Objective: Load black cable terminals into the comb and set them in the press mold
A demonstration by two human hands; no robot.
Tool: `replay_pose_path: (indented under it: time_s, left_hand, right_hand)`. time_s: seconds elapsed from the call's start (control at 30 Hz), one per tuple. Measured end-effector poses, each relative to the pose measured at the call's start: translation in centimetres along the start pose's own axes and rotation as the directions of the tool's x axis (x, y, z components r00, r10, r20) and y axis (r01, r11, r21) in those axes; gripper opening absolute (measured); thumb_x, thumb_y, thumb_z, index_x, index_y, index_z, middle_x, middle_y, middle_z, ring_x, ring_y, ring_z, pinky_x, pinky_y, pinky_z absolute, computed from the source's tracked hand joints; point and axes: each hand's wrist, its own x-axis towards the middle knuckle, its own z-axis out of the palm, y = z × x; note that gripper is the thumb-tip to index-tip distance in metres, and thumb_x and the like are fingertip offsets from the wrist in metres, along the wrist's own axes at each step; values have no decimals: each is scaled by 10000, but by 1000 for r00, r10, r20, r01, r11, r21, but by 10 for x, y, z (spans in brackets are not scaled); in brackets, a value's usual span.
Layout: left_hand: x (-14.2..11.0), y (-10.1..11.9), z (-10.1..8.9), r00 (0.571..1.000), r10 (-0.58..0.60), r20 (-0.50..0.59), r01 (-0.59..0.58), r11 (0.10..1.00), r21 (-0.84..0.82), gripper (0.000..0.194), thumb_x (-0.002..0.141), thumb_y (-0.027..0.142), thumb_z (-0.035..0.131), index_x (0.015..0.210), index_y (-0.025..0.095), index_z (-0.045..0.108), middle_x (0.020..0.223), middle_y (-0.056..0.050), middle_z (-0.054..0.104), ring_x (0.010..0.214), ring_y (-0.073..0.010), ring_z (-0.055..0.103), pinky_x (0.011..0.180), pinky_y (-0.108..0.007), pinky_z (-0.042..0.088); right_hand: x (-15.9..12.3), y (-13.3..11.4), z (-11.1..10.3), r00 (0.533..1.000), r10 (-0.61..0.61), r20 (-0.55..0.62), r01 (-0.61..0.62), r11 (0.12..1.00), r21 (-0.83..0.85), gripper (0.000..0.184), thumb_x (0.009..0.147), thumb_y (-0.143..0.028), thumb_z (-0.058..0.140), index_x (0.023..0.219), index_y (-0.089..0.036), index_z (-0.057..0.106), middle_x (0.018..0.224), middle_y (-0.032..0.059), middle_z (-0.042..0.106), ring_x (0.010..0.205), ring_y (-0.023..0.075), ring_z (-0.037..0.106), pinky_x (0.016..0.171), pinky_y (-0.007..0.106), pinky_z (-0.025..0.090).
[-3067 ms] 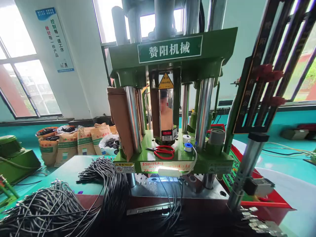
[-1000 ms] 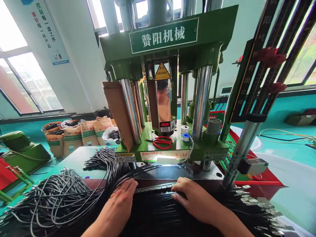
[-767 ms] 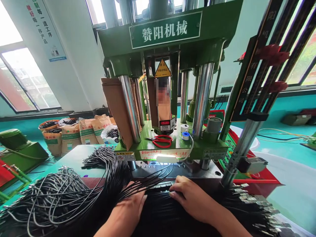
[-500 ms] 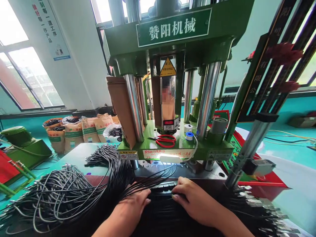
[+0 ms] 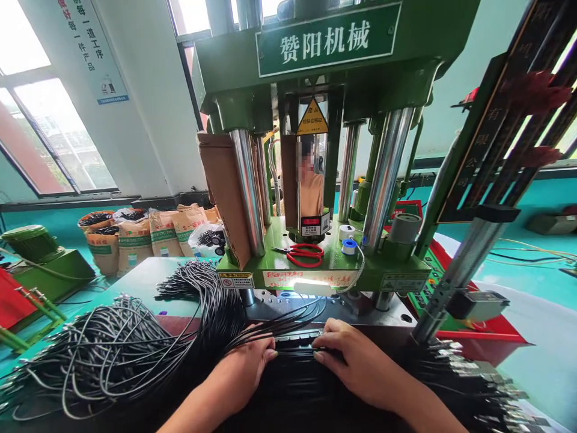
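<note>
My left hand (image 5: 251,359) is closed at the front edge of the press bed, thumb and fingers pressed together on black cables. A bundle of thin black cables (image 5: 288,320) passes over its back toward the press. My right hand (image 5: 345,350) pinches at the other end of the same short span, its fingertips on black strands that run between the hands. Just behind the fingertips lies a narrow slotted metal mould (image 5: 297,338). The fingers hide exactly how many strands each hand grips.
A green press (image 5: 324,276) stands ahead, with red-handled scissors (image 5: 305,255) and a tape roll (image 5: 348,247) on its ledge. Cable heaps (image 5: 117,355) lie left; cables with metal ends (image 5: 478,385) lie right. A steel post (image 5: 460,282) rises at right. A person (image 5: 311,192) is behind the press.
The view has shifted slightly. My left thumb has risen a little toward the mould, and dark strands now show more plainly between my hands. Both hands stay in nearly the same place.
</note>
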Motion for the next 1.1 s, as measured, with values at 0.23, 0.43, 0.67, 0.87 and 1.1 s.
replay_pose_path:
  time_s: [0.23,0.43,0.67,0.87,1.1]
  left_hand:
    - [-8,-5,-7,995,44,89,-29,987,-160,142,817,309,567,938,244,534,877,47,589,831,-133,523,723,-228,345]
    - [-8,-5,-7,993,62,98,-46,985,-166,97,778,218,582,867,234,547,842,54,578,811,-122,519,699,-214,341]
    - [-11,-3,-9,995,78,57,-68,985,-158,46,846,262,507,859,220,521,849,40,578,800,-125,524,721,-225,357]
    - [-15,2,-25,991,98,95,-75,973,-219,128,789,285,603,892,224,559,876,43,566,805,-120,513,716,-210,366]
    - [-11,-3,-15,972,104,212,-73,986,-151,183,656,234,705,801,209,597,846,38,568,786,-129,516,662,-211,358]
  right_hand:
    - [1,4,4,1000,-22,2,22,1000,-5,78,828,-238,629,878,-247,689,907,0,564,887,161,520,793,281,379]
    - [1,4,6,998,-62,-14,62,998,-7,75,849,-196,603,820,-214,670,848,-2,573,836,147,531,759,270,389]
    - [-3,-12,-4,989,-122,-82,128,990,62,110,926,-210,476,914,-213,585,913,3,556,843,138,535,767,269,399]
    - [-11,-7,-16,999,-37,10,37,999,-18,105,844,-324,618,903,-239,639,863,-19,592,791,144,555,720,265,387]
    - [-14,-2,-4,990,-38,138,49,996,-80,203,769,-364,684,922,-232,694,896,27,629,865,197,566,779,284,393]
